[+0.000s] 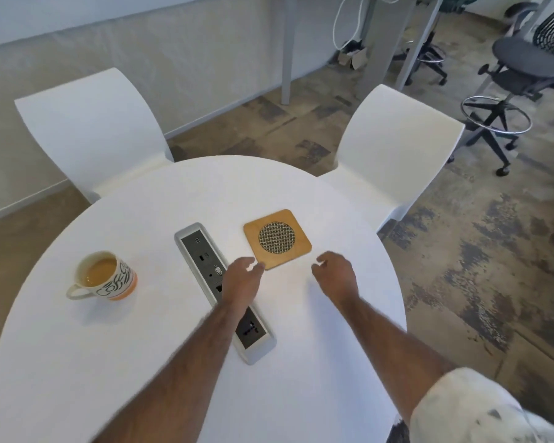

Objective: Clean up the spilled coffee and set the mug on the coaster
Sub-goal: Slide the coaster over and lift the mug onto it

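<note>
On the round white table [160,362], mug [104,276] and coaster [277,238] sit apart; both hands' fingers [257,266] open, empty.

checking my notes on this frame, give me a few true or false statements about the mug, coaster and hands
1. The mug stands on the coaster. False: it stands on the bare table, left of the socket strip.
2. The mug holds coffee. True.
3. The left hand grips the mug handle. False: it is open near the coaster's near corner.
4. The right hand holds nothing. True.
5. A cloth lies on the table. False: none is visible.
</note>
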